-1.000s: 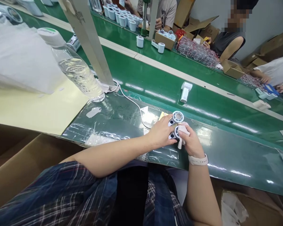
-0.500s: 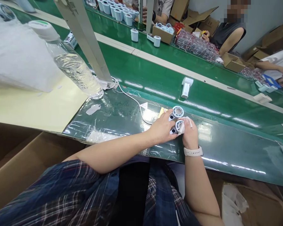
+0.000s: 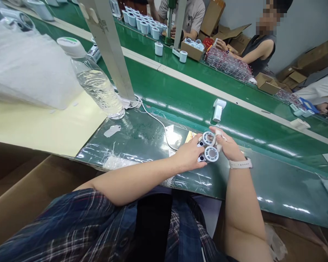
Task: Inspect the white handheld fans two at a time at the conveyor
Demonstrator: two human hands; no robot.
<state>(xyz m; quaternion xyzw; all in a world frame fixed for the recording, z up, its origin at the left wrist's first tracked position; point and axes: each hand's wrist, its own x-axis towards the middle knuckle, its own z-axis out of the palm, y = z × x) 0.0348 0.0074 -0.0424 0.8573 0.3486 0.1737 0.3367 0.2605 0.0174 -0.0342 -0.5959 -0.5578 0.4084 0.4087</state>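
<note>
Over the dark green bench [image 3: 136, 134], my left hand [image 3: 190, 154] is closed around two small pale devices side by side. Each has a round slotted head; one head [image 3: 208, 138] is farther from me, the other [image 3: 211, 154] nearer. My right hand [image 3: 229, 145], with a pale watch strap at its wrist, holds a crumpled white cloth [image 3: 219, 140] against the right side of the farther head. The nearer head is uncovered. A yellow piece of paper [image 3: 190, 137] lies just behind my left hand.
A water bottle [image 3: 97, 82] stands left beside a metal post [image 3: 112, 51]. A white cable [image 3: 160, 122] runs along the bench. One white device [image 3: 219, 110] lies on the green belt [image 3: 180, 94]. Across it are cups [image 3: 143, 26], cardboard boxes and other people.
My right hand has moved right and away from me with the cloth, from the nearer head to the farther one. The nearer head is now uncovered. The view has shifted slightly.
</note>
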